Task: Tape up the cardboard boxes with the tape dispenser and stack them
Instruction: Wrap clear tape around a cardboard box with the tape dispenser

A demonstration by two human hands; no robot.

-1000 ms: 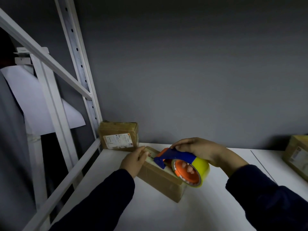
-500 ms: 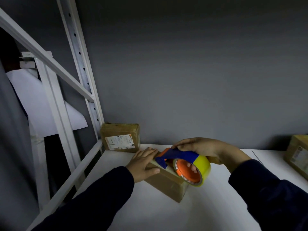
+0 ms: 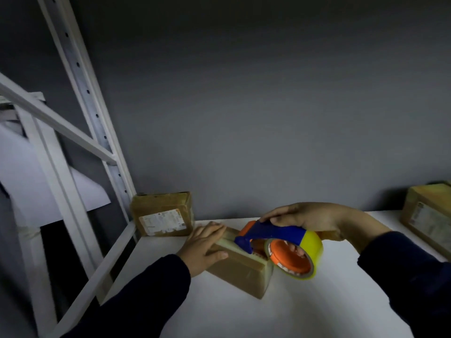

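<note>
A brown cardboard box [image 3: 240, 270] lies on the white shelf [image 3: 280, 311] in front of me. My left hand [image 3: 203, 246] rests flat on the box's far left end, thumb against its side. My right hand [image 3: 307, 219] grips the blue and orange tape dispenser [image 3: 271, 234] with its yellow tape roll [image 3: 311, 250], fingers through the orange core. The dispenser's nose sits on the box top, where a pale strip of tape [image 3: 228, 242] runs.
A second box with a white label [image 3: 162, 214] leans against the grey wall at the back left. A third labelled box [image 3: 429, 215] stands at the right edge. White metal rack posts [image 3: 97, 132] rise on the left.
My left hand has slid from a fingertip touch to lying flat over the box's left end. The dispenser has drawn a little to the right along the box top. The view has shifted slightly.
</note>
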